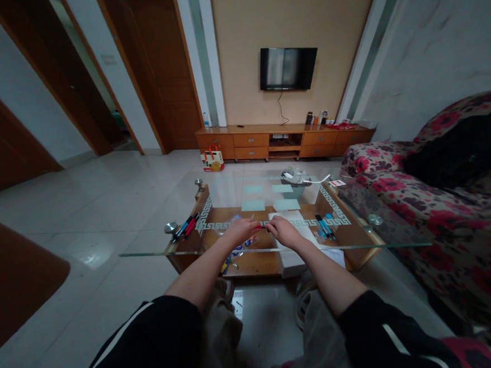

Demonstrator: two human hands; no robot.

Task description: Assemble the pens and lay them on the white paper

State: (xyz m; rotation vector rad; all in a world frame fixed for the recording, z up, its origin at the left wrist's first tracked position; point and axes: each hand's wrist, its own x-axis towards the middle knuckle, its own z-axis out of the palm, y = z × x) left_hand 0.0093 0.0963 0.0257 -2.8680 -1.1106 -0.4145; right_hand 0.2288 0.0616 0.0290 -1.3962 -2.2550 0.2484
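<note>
My left hand (pixel 243 229) and my right hand (pixel 283 230) meet above the middle of the glass coffee table (pixel 149 253). Between their closed fingers is a slim red and dark pen (pixel 260 227), gripped from both ends and mostly hidden by the fingers. To the left on the glass lies a bunch of red, blue and black pens (pixel 186 227). Several blue pens (pixel 326 226) rest at the right side, close to the table's patterned border.
A white box (pixel 294 264) and colourful packets (pixel 244 244) show on the wooden shelf under the glass. A basket (pixel 293 191) stands at the table's far right. A floral sofa (pixel 436 215) flanks the right side, and a brown rounded seat (pixel 20 278) the left.
</note>
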